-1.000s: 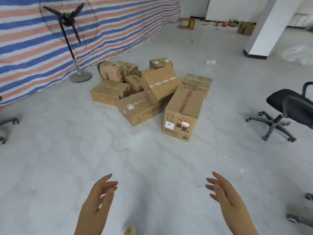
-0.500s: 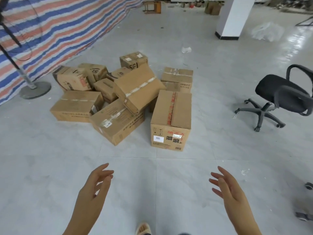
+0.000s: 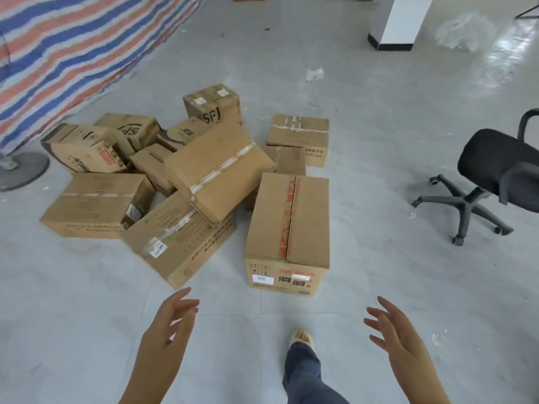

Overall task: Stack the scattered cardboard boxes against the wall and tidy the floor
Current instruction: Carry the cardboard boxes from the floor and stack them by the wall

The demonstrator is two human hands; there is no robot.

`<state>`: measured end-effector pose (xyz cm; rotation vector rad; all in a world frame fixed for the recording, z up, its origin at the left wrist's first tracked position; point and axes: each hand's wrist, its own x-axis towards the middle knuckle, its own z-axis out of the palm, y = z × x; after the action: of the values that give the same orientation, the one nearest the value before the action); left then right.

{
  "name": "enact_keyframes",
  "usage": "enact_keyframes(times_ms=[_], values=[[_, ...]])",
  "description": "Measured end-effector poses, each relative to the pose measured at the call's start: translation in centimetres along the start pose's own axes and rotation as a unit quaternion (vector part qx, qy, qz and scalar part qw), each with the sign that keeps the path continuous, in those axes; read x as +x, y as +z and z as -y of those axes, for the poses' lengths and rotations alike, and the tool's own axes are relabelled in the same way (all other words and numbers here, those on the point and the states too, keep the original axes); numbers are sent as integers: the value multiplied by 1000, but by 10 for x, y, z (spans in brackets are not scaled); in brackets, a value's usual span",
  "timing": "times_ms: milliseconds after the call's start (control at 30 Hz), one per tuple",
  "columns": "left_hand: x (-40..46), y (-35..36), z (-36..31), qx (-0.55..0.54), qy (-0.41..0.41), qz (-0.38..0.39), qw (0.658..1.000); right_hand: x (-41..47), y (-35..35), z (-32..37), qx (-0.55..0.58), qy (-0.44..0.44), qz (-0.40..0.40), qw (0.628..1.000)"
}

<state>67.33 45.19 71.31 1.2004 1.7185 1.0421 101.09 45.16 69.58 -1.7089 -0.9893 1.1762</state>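
Several brown cardboard boxes lie scattered on the grey tiled floor. Nearest stands a tall box with red tape (image 3: 288, 225), just ahead of me. A tilted box with clear tape (image 3: 215, 170) leans on a long flat box (image 3: 178, 243) to its left. Others lie behind, among them one marked SF (image 3: 214, 109) and a flat box (image 3: 93, 205) at the left. My left hand (image 3: 172, 328) and my right hand (image 3: 393, 330) hover empty near the bottom of the view, fingers spread, short of the tall box.
A striped tarpaulin (image 3: 73, 48) covers the wall at the left, with a fan base (image 3: 20, 169) beside it. A black office chair (image 3: 490, 176) stands at the right. A white pillar (image 3: 399, 21) and crumpled plastic (image 3: 463, 33) lie farther back. My foot (image 3: 303, 341) steps forward.
I have walked closer to the pile, so the boxes look larger and nearer. Both hands stay raised and empty. My foot has come forward into view.
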Motion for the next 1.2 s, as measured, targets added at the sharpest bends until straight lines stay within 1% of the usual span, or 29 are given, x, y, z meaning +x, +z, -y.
enact_keyframes(times_ms=[67,200,267,333,400,500,633,733,833,900,1000,1100,1200], values=[[41,19,-15,-7,-8,-11,1000,51,-5,21,3,3,-1,1000],[115,58,-30,-14,-37,0,999,144,-15,44,-58,6,15,998],[148,75,-27,-8,-59,0,998,184,-12,40,-80,24,26,996],[182,94,-9,-1,-86,2,996,221,-1,24,-88,54,26,994],[218,116,24,20,-123,19,992,257,16,-2,-95,90,27,991],[269,150,93,57,-181,50,981,306,44,-63,-110,154,22,982],[336,200,187,132,-228,64,963,365,82,-158,-143,194,-2,971],[370,227,250,149,-266,97,947,397,107,-216,-158,226,-7,961],[383,247,292,83,-284,139,945,419,124,-258,-112,255,3,960],[387,255,310,5,-323,117,939,429,129,-277,-30,270,-27,962],[389,262,320,-89,-367,79,923,433,131,-284,91,296,-63,949],[388,264,309,-124,-385,64,912,430,130,-271,105,296,-77,946],[385,254,272,-143,-386,48,910,424,119,-237,101,286,-106,947]])
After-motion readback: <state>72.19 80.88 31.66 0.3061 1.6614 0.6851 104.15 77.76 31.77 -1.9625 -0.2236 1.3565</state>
